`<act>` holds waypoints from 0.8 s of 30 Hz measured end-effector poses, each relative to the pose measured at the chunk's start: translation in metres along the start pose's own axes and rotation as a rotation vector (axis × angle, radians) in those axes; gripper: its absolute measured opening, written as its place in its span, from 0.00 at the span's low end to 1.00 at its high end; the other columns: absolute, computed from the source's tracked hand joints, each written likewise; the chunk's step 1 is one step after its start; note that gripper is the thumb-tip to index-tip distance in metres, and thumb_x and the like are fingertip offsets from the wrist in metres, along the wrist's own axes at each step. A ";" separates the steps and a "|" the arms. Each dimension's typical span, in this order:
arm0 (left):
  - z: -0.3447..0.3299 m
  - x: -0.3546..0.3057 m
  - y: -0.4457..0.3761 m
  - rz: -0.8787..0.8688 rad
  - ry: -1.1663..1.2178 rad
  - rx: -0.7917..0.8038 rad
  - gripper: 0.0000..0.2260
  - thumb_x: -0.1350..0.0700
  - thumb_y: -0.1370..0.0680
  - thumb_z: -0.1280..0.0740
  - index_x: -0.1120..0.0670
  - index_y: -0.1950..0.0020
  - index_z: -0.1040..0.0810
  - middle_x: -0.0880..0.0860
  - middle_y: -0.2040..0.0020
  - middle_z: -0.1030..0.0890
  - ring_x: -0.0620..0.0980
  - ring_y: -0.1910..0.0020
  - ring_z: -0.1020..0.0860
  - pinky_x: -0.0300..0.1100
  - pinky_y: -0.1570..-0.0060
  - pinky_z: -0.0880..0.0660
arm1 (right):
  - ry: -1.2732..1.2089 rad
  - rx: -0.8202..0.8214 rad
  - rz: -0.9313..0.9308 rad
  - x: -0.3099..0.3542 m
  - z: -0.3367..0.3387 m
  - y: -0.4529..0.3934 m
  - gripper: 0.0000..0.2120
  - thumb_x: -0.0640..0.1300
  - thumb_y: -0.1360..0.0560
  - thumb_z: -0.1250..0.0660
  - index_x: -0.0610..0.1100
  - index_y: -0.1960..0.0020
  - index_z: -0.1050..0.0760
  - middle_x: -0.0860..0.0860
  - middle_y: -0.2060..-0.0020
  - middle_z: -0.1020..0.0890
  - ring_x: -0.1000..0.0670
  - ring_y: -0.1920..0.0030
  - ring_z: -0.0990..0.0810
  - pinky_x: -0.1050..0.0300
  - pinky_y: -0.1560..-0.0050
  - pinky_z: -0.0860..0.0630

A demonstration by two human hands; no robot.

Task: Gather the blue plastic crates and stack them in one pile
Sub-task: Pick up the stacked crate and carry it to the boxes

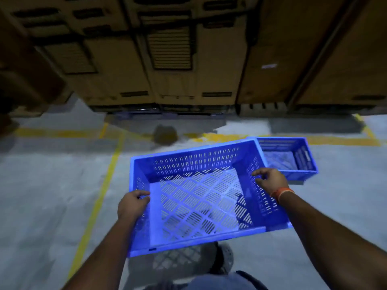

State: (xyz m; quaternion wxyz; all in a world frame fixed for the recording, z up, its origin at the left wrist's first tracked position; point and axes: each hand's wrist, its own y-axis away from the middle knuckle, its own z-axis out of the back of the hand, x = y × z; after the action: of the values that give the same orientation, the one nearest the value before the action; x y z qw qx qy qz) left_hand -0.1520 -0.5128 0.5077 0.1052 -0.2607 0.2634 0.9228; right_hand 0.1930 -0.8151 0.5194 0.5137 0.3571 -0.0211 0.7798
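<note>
Above a grey warehouse floor [41,206] marked with yellow lines [98,197], a person carries a large blue crate [199,201] off the ground, its slotted base casting a lattice shadow beside a shoe [225,258]. The left hand [132,205] grips the crate's left rim, fingers curled over the edge. The right hand [271,181], an orange band [281,192] at its wrist, sits at the right rim with fingers bent; whether they actually clasp the wall cannot be told. Just beyond the carried crate's far right corner, a second blue crate [293,158] stands upright on the floor, close to a yellow line. Farther back, tall stacks of brown cardboard boxes [188,59] line the far edge of the floor.
</note>
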 end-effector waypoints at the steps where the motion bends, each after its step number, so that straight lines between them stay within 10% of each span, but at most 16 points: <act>1: -0.014 -0.023 -0.008 -0.013 0.006 0.024 0.08 0.53 0.28 0.26 0.47 0.50 0.13 0.51 0.59 0.14 0.53 0.62 0.19 0.43 0.59 0.25 | 0.003 -0.016 -0.017 -0.014 0.018 -0.012 0.11 0.39 0.32 0.27 0.52 0.54 0.16 0.47 0.63 0.19 0.48 0.61 0.20 0.61 0.60 0.32; 12: -0.145 -0.222 -0.062 -0.159 0.042 0.158 0.04 0.54 0.27 0.26 0.46 0.54 0.14 0.52 0.59 0.15 0.51 0.70 0.24 0.44 0.61 0.25 | -0.041 -0.167 -0.181 -0.130 0.151 -0.110 0.08 0.42 0.32 0.27 0.51 0.54 0.16 0.46 0.60 0.16 0.48 0.60 0.20 0.60 0.56 0.30; 24: -0.292 -0.393 -0.109 -0.180 0.047 0.263 0.05 0.56 0.26 0.27 0.46 0.53 0.15 0.47 0.55 0.18 0.50 0.57 0.19 0.42 0.56 0.27 | -0.078 -0.195 -0.339 -0.236 0.251 -0.229 0.06 0.40 0.32 0.27 0.51 0.58 0.18 0.43 0.54 0.15 0.44 0.52 0.18 0.57 0.49 0.27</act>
State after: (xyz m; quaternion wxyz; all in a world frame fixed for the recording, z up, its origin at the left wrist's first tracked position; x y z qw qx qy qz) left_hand 0.3393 -0.6021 0.4601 0.2145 -0.2886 0.3600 0.8609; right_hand 0.5655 -0.9928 0.4934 0.6686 0.3342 -0.0559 0.6619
